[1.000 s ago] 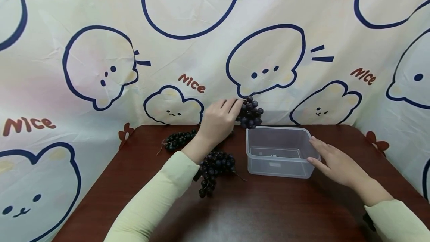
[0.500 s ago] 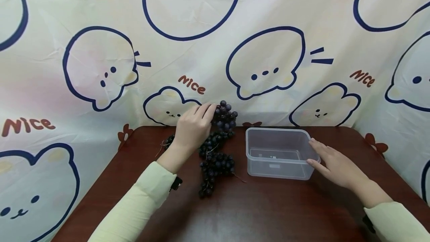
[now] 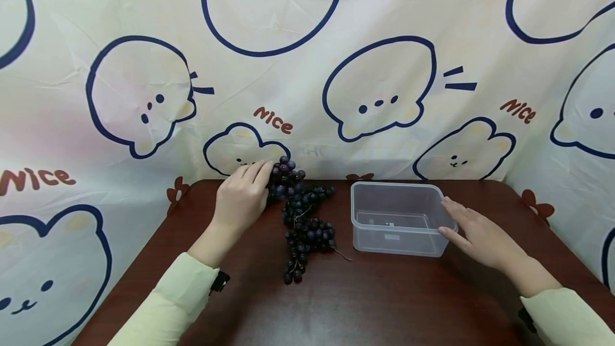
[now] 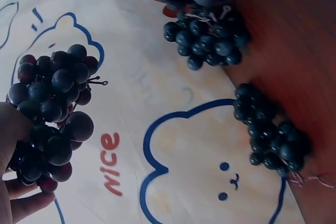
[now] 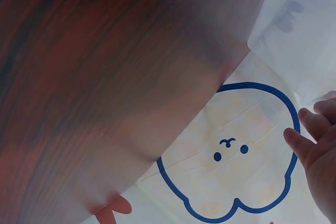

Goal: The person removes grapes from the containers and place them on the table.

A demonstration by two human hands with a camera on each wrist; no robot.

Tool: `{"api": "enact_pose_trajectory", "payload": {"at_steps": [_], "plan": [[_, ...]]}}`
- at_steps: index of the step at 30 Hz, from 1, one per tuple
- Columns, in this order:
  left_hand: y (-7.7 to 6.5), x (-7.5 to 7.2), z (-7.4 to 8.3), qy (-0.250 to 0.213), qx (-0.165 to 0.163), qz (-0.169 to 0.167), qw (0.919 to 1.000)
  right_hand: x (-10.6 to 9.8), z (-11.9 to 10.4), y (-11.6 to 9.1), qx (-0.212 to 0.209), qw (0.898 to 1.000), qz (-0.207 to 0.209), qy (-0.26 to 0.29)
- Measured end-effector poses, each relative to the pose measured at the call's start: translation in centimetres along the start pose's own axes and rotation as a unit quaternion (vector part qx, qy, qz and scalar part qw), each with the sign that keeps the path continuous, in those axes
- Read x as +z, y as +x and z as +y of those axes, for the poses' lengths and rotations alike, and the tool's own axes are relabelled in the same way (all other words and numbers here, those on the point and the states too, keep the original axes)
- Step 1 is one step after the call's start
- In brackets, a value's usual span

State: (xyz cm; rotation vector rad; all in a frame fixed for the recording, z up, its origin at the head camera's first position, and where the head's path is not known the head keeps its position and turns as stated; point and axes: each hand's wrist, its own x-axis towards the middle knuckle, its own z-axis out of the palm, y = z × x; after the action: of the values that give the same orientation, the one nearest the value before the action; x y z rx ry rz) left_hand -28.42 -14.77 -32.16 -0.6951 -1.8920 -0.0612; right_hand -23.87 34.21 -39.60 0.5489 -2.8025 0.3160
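Note:
My left hand (image 3: 240, 196) grips a bunch of dark grapes (image 3: 286, 179), raised above the back left of the table. The left wrist view shows the held grapes (image 4: 52, 87) against the fingers. Two more bunches lie on the table: one of grapes (image 3: 312, 196) near the back, and a longer one of grapes (image 3: 312, 235) in front of it. Another bunch of grapes (image 4: 270, 132) shows in the left wrist view; in the head view my left hand mostly hides it. My right hand (image 3: 485, 236) touches the right side of a clear plastic container (image 3: 396, 242) with extended fingers.
The brown wooden table (image 3: 375, 298) ends at a cloth backdrop (image 3: 307, 84) printed with cartoon bears. The open-topped container stands to the right of the grapes, with no grapes inside.
My left hand has carried the held grapes leftward and somewhat lower, from beside the container to the back left. My right hand and the container stay put.

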Motion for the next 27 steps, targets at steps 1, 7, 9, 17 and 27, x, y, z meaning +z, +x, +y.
{"api": "enact_pose_trajectory", "payload": {"at_steps": [1, 7, 9, 17, 27], "plan": [[-0.3, -0.2, -0.2, -0.002, -0.002, -0.003, 1.0000, 0.0, 0.0, 0.0, 0.001, 1.000, -0.001, 0.001], [-2.0, -1.4, -1.0, -0.013, -0.013, -0.015, 0.9997, 0.1, 0.2, 0.0, 0.007, 1.000, -0.006, -0.001], [-2.5, -1.7, -1.3, -0.011, -0.016, -0.022, 0.9996, 0.1, 0.2, 0.0, 0.008, 1.000, -0.008, -0.004], [-4.7, -2.5, -2.2, 0.002, -0.019, -0.033, 0.9993, -0.1, 0.1, 0.1, 0.006, 1.000, -0.013, -0.005], [-7.0, -3.0, -3.0, -0.002, -0.017, -0.048, 0.9987, -0.4, 0.2, 0.3, -0.002, 0.999, -0.024, -0.032]]}}
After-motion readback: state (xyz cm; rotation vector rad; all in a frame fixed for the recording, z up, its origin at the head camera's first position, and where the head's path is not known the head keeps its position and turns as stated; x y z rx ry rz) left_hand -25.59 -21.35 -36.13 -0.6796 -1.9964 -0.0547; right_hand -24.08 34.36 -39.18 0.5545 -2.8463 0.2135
